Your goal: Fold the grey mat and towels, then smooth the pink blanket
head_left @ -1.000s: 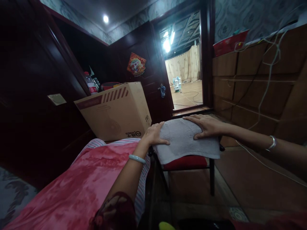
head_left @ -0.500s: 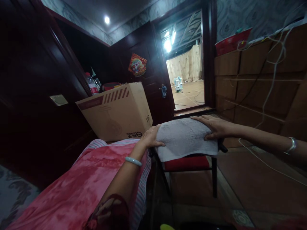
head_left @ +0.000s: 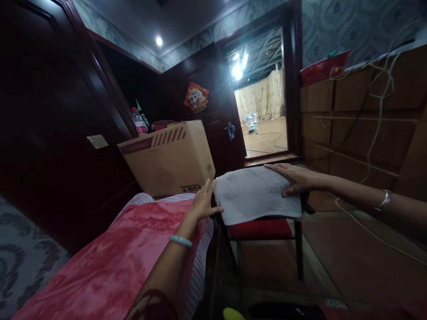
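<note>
A folded grey towel [head_left: 255, 194] lies flat on a red-seated chair [head_left: 260, 229]. My right hand [head_left: 293, 178] rests on the towel's far right corner, palm down and fingers stretched flat. At the towel's left edge, my left hand [head_left: 202, 204] is open with fingers extended, its thumb touching the edge. A pale bangle circles my left wrist and a silver bracelet my right.
A red-pink blanket [head_left: 113, 258] covers the bed at lower left. Beyond it stands a cardboard box [head_left: 167, 158] with a bottle [head_left: 139, 125] behind. An open doorway [head_left: 263, 120] leads to a lit room. Wooden cabinets [head_left: 363, 115] with hanging cables line the right.
My left hand slid off the towel's top to its left edge and opened flat. My right hand moved slightly outward toward the towel's right corner. The view shifted a little to the left.
</note>
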The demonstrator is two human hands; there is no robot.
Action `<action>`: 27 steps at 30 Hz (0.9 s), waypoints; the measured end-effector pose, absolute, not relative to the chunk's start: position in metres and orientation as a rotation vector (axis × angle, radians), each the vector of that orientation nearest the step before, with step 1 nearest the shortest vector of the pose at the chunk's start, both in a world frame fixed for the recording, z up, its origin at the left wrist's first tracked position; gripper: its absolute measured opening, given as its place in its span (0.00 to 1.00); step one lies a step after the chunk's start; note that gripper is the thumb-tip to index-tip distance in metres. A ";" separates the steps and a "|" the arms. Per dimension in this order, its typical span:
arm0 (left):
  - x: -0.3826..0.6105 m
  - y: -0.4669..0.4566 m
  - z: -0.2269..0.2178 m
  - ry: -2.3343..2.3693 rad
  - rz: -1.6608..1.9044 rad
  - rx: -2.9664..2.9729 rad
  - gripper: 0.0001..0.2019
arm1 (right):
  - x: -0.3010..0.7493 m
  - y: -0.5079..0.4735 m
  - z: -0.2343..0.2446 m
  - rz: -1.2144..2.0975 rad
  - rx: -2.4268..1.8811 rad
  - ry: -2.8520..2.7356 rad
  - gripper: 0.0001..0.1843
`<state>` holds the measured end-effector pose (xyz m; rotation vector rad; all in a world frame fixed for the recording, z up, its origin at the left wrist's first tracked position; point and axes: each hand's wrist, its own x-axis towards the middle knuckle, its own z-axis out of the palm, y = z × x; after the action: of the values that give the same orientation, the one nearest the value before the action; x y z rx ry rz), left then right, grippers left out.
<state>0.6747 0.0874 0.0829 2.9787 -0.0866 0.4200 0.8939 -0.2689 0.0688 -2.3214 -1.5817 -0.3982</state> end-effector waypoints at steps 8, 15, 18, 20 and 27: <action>0.514 0.141 0.005 0.351 0.273 2.951 0.41 | 0.869 -0.261 0.083 -0.490 -2.309 -1.542 0.54; 0.339 0.133 -0.022 1.018 0.240 2.826 0.38 | 0.779 -0.188 0.064 -0.478 -1.749 -1.834 0.35; 0.272 0.117 -0.025 1.328 0.241 2.740 0.36 | 0.732 -0.137 0.027 -0.262 -1.632 -1.981 0.31; 0.229 0.104 -0.028 1.543 0.201 2.671 0.34 | 0.701 -0.100 0.001 -0.093 -1.573 -2.071 0.29; 0.111 0.042 -0.046 2.112 0.084 2.339 0.29 | 0.606 0.025 -0.065 0.163 -1.318 -2.239 0.31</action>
<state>0.1106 0.0422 -0.0462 2.3386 2.1118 0.0838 0.6058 0.0248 -0.0647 -1.3183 -2.2387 0.1629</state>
